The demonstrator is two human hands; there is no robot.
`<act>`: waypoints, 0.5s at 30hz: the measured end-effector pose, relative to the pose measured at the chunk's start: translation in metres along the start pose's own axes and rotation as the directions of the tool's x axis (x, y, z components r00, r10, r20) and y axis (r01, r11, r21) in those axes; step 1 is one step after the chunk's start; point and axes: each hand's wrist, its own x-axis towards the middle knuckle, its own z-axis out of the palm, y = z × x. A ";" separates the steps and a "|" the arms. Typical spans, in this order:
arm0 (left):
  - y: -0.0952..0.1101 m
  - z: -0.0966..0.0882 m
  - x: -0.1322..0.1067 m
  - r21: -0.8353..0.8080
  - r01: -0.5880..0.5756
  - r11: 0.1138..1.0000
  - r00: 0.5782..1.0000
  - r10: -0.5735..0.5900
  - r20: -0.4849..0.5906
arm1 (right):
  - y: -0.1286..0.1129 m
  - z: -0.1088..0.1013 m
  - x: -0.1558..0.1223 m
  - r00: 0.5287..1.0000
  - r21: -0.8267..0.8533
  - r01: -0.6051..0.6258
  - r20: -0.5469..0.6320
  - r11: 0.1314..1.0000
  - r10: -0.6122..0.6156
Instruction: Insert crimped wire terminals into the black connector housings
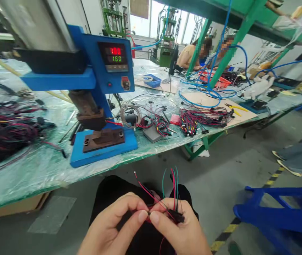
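Over my lap, in the head view, both hands meet at the fingertips on a wire harness (174,187) of thin red, green and black wires. My left hand (117,221) pinches a small dark piece of it between thumb and forefinger; its exact kind is too small to make out. Right beside it, my right hand (179,226) grips the wires with its thumb and fingers. A black connector (176,215) rests against that hand, with several wires standing up from it. One red wire with a white tip (135,173) sticks out up and to the left.
A blue heat press (104,148) with a lit display stands at the table's edge. Wire bundles lie left (10,131) and right (193,120) of it, near yellow-handled pliers (237,108). A blue stool (281,212) is at right. Two people sit farther back.
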 end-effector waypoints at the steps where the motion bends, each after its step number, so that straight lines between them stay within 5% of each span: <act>1: 0.000 0.002 0.000 -0.026 0.010 1.000 1.000 -0.010 -0.026 | 0.003 0.000 0.001 1.000 -0.011 0.003 0.003 1.000 -0.003; 5: -0.006 0.016 -0.001 -0.266 0.049 0.963 0.993 -0.075 -0.088 | 0.025 -0.001 0.010 0.999 -0.012 0.042 0.021 0.999 -0.042; 10: -0.017 0.037 0.001 -0.586 0.046 0.809 0.994 -0.098 -0.057 | 0.043 0.001 0.017 0.997 0.101 0.060 -0.061 0.993 -0.053; 15: -0.022 0.041 0.002 -0.698 0.056 0.714 0.993 -0.110 -0.033 | 0.047 0.006 0.009 0.980 0.173 0.037 -0.201 0.984 -0.001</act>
